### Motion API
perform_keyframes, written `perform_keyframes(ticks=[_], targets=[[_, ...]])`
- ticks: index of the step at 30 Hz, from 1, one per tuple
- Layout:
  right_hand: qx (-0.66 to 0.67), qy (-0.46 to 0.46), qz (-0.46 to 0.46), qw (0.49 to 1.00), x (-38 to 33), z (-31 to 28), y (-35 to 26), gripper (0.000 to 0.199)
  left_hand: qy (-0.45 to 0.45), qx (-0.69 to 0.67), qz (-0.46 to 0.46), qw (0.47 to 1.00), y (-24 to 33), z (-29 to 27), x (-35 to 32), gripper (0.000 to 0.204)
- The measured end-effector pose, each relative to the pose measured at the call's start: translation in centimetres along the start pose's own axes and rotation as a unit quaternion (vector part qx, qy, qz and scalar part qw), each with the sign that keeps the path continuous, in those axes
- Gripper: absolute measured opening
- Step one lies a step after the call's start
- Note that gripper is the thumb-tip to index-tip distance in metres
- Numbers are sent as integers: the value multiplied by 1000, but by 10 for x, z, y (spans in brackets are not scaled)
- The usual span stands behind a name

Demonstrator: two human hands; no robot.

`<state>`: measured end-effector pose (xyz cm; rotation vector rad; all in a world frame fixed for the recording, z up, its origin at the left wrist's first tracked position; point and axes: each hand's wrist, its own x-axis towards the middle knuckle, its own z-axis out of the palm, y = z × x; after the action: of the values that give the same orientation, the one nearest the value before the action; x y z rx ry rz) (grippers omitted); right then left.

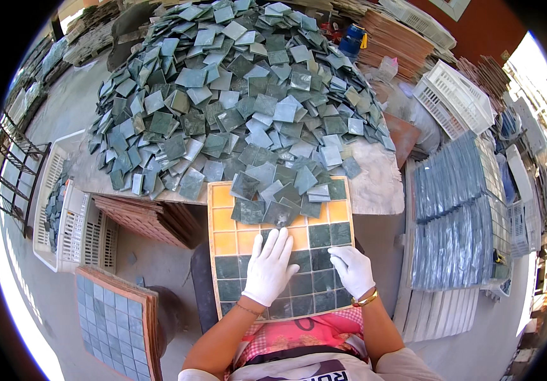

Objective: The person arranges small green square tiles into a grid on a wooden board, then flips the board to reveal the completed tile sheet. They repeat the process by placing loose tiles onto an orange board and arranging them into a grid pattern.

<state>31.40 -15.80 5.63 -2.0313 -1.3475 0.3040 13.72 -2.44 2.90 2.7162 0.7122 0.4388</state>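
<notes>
A square grid tray (224, 242) with yellow cells lies in front of me, its near rows and right side filled with square green stone tiles (228, 267). My left hand (270, 267), in a white glove, lies on the tray with fingers stretched out, the fingertips at a dark tile in a middle row. Also gloved, my right hand (353, 269) rests at the tray's right edge with its fingers bent together; whether they hold a tile is hidden. Several loose tiles (249, 211) overlap the far rows of the tray.
A large heap of green tiles (265, 104) covers the table (378, 184) beyond the tray. At left stand a white crate (76, 232) and a stack of tiled panels (109, 320). Stacked grey-blue slabs (452, 209) and another white crate (454, 98) stand at right.
</notes>
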Motion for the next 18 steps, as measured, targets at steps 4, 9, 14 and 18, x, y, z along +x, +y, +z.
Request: perform_keyframes(ticks=[4, 9, 14, 18], targets=[[-48, -31, -51, 997, -5, 5, -4, 22, -28, 21, 1, 999, 12, -2, -9, 75], [-214, -112, -133, 961, -30, 20, -22, 42, -93, -8, 40, 995, 28, -9, -46, 77], [-80, -191, -172, 963, -48, 0, -10, 31, -131, -33, 73, 988, 32, -20, -72, 71], [-14, -136, -106, 985, -57, -6, 4, 25, -126, -30, 58, 990, 36, -20, -69, 73]])
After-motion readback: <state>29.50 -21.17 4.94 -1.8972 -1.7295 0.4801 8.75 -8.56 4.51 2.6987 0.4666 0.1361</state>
